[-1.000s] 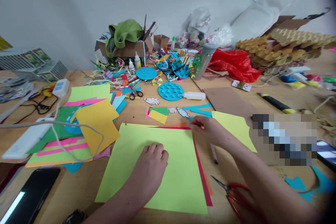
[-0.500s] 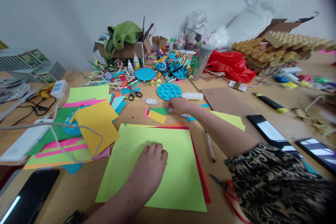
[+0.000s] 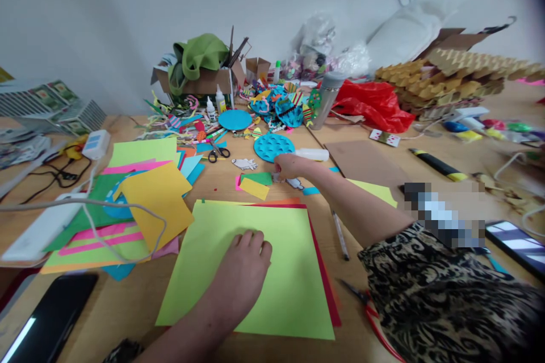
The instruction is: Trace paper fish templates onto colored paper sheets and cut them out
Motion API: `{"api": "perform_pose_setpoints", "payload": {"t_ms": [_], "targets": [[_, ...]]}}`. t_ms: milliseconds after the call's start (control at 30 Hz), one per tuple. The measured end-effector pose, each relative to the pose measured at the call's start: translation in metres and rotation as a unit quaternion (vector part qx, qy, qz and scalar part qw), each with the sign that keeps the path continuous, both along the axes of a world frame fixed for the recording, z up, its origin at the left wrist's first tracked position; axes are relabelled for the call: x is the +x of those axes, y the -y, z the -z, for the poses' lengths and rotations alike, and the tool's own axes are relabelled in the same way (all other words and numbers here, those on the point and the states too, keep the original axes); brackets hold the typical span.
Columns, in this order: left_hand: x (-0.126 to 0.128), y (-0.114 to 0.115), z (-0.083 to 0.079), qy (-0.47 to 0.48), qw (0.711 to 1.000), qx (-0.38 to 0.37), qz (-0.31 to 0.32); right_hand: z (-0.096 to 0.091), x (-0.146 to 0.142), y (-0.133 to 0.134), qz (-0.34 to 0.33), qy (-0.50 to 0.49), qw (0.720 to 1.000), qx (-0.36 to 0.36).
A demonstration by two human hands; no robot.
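Note:
My left hand (image 3: 246,261) rests on a sheet of light green paper (image 3: 293,295), its fingers curled together and their undersides hidden. Red and orange sheets show beneath the green one. My right hand (image 3: 289,165) reaches forward, closed in a pinch on a small pale paper cutout (image 3: 276,177) by the green and yellow strips (image 3: 254,188). Just beyond it lies a blue round disc with cut slits (image 3: 272,147), beside a white bottle (image 3: 313,154). A white fish cutout (image 3: 244,164) lies to its left, and another cutout (image 3: 295,183) sits below my wrist.
Loose coloured paper (image 3: 155,195) spreads at left under a cable. Black scissors (image 3: 219,153) lie near the craft pile; red-handled scissors (image 3: 372,317) and a pen (image 3: 340,235) lie at right. A box cutter (image 3: 438,164), phones (image 3: 55,317) and a flask (image 3: 327,102) stand or lie around.
My right hand has shifted slightly, and more of the cutout below the wrist shows. My left hand stays in place on the green paper.

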State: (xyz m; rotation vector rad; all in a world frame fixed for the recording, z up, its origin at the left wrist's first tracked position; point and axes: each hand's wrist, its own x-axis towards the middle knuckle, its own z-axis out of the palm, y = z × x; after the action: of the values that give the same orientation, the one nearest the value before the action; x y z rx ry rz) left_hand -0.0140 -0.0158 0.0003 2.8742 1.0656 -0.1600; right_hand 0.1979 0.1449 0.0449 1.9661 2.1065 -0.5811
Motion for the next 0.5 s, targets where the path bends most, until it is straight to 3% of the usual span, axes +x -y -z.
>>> {"api": "perform_pose_setpoints", "payload": {"t_ms": [167,300,333,400,500], "targets": [[-0.001,0.002,0.002,0.014,1.0,0.011,0.001,-0.007,0.02,0.012,0.054,-0.046,0.994,0.08],[-0.001,0.003,0.002,0.018,1.0,0.019,0.001,-0.006,0.034,0.051,0.082,-0.141,0.978,0.132],[-0.001,0.003,0.002,0.018,1.0,0.021,0.002,-0.004,0.034,0.065,0.101,-0.245,0.955,0.131],[0.0,0.003,0.002,0.017,1.0,0.022,0.003,0.002,0.033,0.096,0.142,-0.442,0.88,0.103],[0.002,0.002,0.0,0.014,1.0,0.011,-0.002,0.016,0.029,0.136,0.217,-0.579,0.783,0.07]]}}
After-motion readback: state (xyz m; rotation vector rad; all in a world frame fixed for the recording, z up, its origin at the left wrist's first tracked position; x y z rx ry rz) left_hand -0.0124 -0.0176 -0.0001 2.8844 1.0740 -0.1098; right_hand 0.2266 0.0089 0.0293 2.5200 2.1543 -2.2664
